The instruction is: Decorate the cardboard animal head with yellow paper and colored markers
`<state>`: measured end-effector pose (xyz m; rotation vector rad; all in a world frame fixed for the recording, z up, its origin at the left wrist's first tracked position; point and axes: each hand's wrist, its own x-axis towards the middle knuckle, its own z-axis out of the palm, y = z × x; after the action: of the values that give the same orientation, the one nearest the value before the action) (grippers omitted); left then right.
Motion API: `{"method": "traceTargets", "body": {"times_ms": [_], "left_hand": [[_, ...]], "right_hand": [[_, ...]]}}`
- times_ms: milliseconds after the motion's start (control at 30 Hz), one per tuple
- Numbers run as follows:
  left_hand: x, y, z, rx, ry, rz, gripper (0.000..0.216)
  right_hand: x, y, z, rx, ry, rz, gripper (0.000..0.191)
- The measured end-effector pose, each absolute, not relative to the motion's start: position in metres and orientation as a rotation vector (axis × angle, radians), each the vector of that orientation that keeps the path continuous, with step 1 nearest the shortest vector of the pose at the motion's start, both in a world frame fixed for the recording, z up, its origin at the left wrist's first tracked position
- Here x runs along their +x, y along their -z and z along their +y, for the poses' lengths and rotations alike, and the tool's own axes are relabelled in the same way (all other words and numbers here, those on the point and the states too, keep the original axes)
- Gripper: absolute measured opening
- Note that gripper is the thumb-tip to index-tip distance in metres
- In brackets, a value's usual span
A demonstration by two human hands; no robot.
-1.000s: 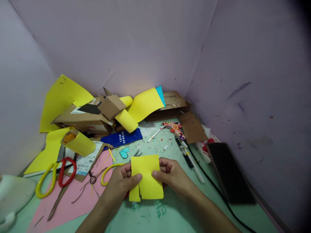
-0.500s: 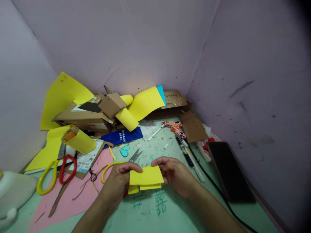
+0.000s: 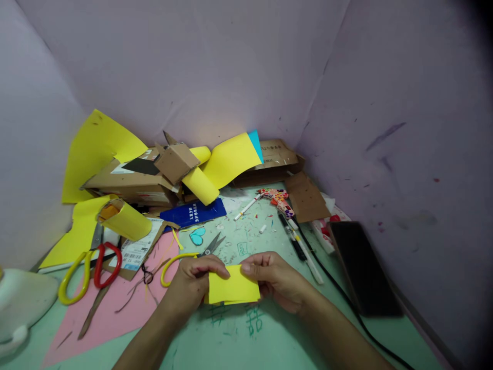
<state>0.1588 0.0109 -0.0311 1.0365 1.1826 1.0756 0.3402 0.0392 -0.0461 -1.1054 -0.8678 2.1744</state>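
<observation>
Between my two hands is a small folded piece of yellow paper (image 3: 234, 287), held just above the green tabletop. My left hand (image 3: 194, 282) pinches its left side, thumb on top. On the right side, my right hand (image 3: 275, 280) grips it with the thumb pressed on the upper corner and fingers behind. The layers lie nearly on top of each other, with slight edges showing at the bottom. Right behind my left hand lie yellow-handled scissors (image 3: 179, 261), their blades apart and part of them hidden by the hand.
Red-and-yellow-handled scissors (image 3: 108, 266) lie on pink paper (image 3: 127, 324) at left. Cardboard boxes (image 3: 131, 182) and yellow sheets (image 3: 231, 159) pile up at the back. Pens (image 3: 295, 241), a floral glue gun (image 3: 283, 203) with its black cord, and a dark phone-like slab (image 3: 364, 270) are at right.
The yellow paper's front flap has come down over the lower layers, so their edges line up more closely. My right thumb has moved onto the paper's face.
</observation>
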Motion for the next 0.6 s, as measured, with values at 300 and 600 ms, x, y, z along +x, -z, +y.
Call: {"method": "traceTargets", "body": {"times_ms": [300,600], "left_hand": [[0.161,0.024,0.01,0.705,-1.244,1.287,0.034],[0.194,0.041,0.002,0.649,-1.11,1.282,0.037]], "right_hand": [[0.338,0.05,0.043,-1.134,-1.781,-0.708,0.041],[0.32,0.063,0.027,-1.14,-1.599,-0.692,0.04]]}}
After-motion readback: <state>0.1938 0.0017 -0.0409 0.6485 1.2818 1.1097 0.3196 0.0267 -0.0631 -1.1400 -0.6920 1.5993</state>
